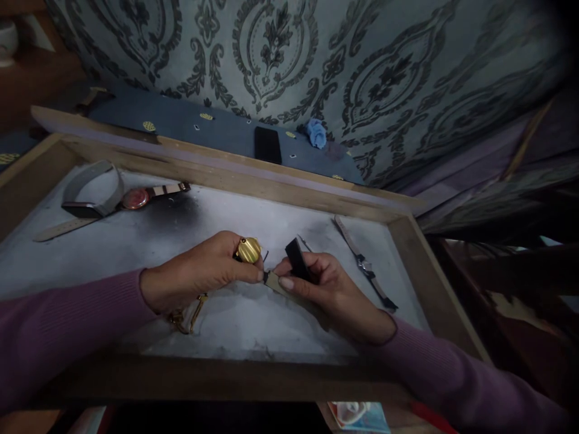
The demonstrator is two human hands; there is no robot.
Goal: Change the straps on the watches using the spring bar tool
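Observation:
Over the middle of a shallow wooden drawer, my left hand (210, 265) is closed on a gold watch (248, 249), its round case showing above the thumb. My right hand (332, 289) pinches a watch strap (296, 259), black on one face; a pale flat strip of it lies under the thumb. Near the left fingertips the pale strip's dark end almost meets the hand; whether strap and watch are joined I cannot tell. Below my left wrist lies a gold bracelet-like piece (194, 314), partly covered. A slim watch with a dark strap (364, 265) rests right of my right hand.
On the drawer's white floor at left are a watch with a grey mesh band (115, 187) and a red-faced watch (136, 198). The wooden rim (217, 163) surrounds them. Beyond it, a black phone-like object (268, 144) and crumpled blue cloth (315, 132) lie on dark fabric.

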